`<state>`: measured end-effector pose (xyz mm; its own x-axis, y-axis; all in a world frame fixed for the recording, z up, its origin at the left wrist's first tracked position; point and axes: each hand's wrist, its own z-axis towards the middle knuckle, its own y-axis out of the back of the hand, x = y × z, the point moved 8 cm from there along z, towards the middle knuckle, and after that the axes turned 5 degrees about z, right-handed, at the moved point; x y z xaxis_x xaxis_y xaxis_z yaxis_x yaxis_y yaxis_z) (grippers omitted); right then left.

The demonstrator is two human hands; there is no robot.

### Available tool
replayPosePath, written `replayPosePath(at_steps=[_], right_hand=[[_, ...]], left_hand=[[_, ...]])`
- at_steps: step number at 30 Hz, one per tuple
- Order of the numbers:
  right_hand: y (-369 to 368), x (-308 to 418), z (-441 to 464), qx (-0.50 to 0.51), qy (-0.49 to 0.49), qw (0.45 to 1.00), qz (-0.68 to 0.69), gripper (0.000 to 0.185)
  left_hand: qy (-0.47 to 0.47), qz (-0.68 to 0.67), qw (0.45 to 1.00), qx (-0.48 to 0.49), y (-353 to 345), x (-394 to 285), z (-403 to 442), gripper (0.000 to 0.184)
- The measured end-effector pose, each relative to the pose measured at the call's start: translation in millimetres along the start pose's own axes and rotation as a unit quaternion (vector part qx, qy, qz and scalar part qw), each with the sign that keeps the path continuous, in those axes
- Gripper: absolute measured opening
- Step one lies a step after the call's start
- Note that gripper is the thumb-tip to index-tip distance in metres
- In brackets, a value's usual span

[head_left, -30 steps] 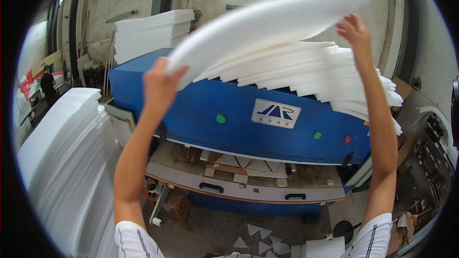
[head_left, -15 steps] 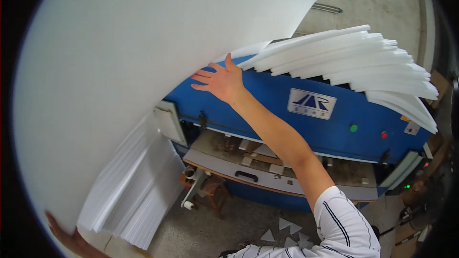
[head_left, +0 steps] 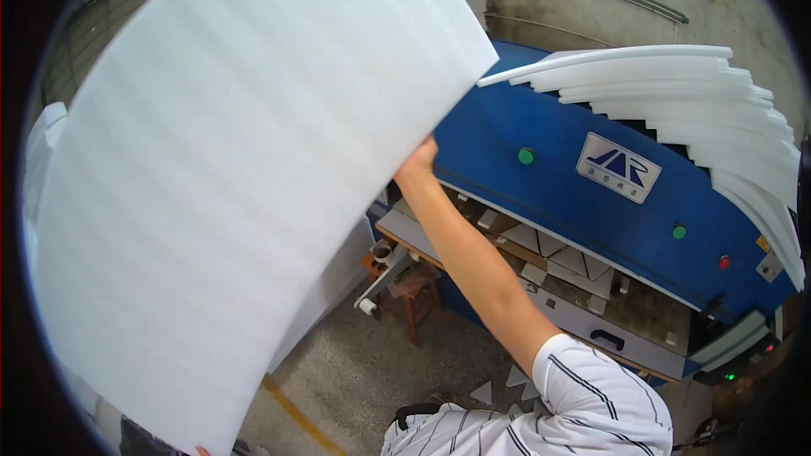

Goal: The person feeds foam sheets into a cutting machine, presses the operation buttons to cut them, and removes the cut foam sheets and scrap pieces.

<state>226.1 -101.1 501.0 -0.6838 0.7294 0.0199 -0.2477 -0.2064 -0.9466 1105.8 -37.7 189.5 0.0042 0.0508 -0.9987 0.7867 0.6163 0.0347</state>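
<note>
A large white foam sheet (head_left: 253,169) fills the left half of the head view, raised and bowed. My right hand (head_left: 417,160) is closed on its right edge, with the thumb side showing and the other fingers hidden behind the sheet. Only a fingertip of my left hand (head_left: 202,451) shows, against the sheet's bottom edge; the rest of that hand is out of sight. A stack of white foam sheets (head_left: 650,84) lies fanned on top of the blue machine (head_left: 490,131), just right of the held sheet's corner.
Under the machine's blue front is a work table (head_left: 557,312) with a black handle and pale cut pieces. A wooden stool (head_left: 411,295) stands below its left end. White triangular offcuts (head_left: 481,393) lie on the floor near a yellow line (head_left: 300,418).
My right hand went from spread fingers near the sheet to gripping its edge. The sheet has swung left, exposing more of the machine and wall. The view has shifted left.
</note>
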Motion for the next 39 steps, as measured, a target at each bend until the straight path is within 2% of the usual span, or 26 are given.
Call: replayPosePath(at_steps=[1,2,5,6,8,10,12,14,15,17,21,23,27,29,30,31,32,34,36,37,38,39], right_hand=[[-5,15,-20,-0.041,0.033,0.999,0.003,0.073],[-2,18,-36,-0.054,-0.011,0.998,0.02,0.078],[-12,38,-84,0.103,0.093,0.98,-0.14,0.077],[0,36,-91,0.073,0.152,0.958,-0.233,0.066],[63,6,-106,-0.06,0.011,0.968,-0.242,0.051],[135,-14,-128,-0.083,0.026,0.958,-0.274,0.051],[172,-17,-193,-0.151,-0.049,0.965,-0.21,0.048],[266,-6,-247,-0.18,-0.075,0.969,-0.151,0.038],[313,9,-281,-0.228,-0.084,0.959,-0.146,0.033],[408,52,-356,-0.365,-0.029,0.928,-0.072,0.029],[458,147,-465,-0.452,0.039,0.888,-0.074,0.035],[452,176,-478,-0.416,0.037,0.903,-0.101,0.033],[440,225,-465,-0.462,0.146,0.87,-0.09,0.031],[437,266,-441,-0.464,0.2,0.857,-0.096,0.032],[439,293,-428,-0.474,0.229,0.844,-0.099,0.034],[413,321,-410,-0.442,0.26,0.846,-0.143,0.038],[411,355,-388,-0.368,0.25,0.882,-0.158,0.041],[389,413,-362,-0.282,0.242,0.893,-0.253,0.048],[364,426,-350,-0.295,0.172,0.871,-0.352,0.052],[349,426,-348,-0.298,0.134,0.856,-0.4,0.054],[346,414,-353,-0.317,0.099,0.852,-0.404,0.057],[349,389,-362,-0.335,0.062,0.847,-0.408,0.059]], left_hand=[[0.012,0.007,1.0,0.004,1,13,-4,0.055],[0.024,0.013,1.0,0.007,3,26,-8,0.054],[0.059,0.025,0.998,0.025,0,62,-20,0.053],[0.068,0.028,0.997,0.03,-2,72,-23,0.053],[0.081,0.038,0.995,0.048,-6,87,-26,0.053],[0.087,0.056,0.992,0.072,-10,96,-27,0.053],[0.092,0.071,0.989,0.09,-15,103,-24,0.052],[0.105,0.073,0.987,0.095,-15,111,-24,0.052],[0.113,0.074,0.986,0.094,-13,116,-24,0.052],[0.127,0.078,0.984,0.096,-7,125,-22,0.053],[0.142,0.086,0.98,0.111,-4,142,-15,0.053],[0.143,0.079,0.978,0.133,-14,154,-10,0.054],[0.14,0.04,0.966,0.214,-61,184,0,0.055],[0.134,0.003,0.95,0.28,-109,202,-3,0.056],[0.135,-0.015,0.938,0.318,-145,212,-14,0.05],[0.137,-0.032,0.925,0.354,-181,222,-26,0.044],[0.137,-0.051,0.912,0.383,-218,231,-46,0.044],[0.162,-0.052,0.885,0.434,-284,229,-109,0.044],[0.18,-0.042,0.86,0.476,-338,213,-192,0.044],[0.189,-0.024,0.849,0.493,-357,198,-241,0.035],[0.178,0.013,0.835,0.52,-373,177,-293,0.027],[0.209,0.0,0.813,0.543,-388,178,-340,0.026]])
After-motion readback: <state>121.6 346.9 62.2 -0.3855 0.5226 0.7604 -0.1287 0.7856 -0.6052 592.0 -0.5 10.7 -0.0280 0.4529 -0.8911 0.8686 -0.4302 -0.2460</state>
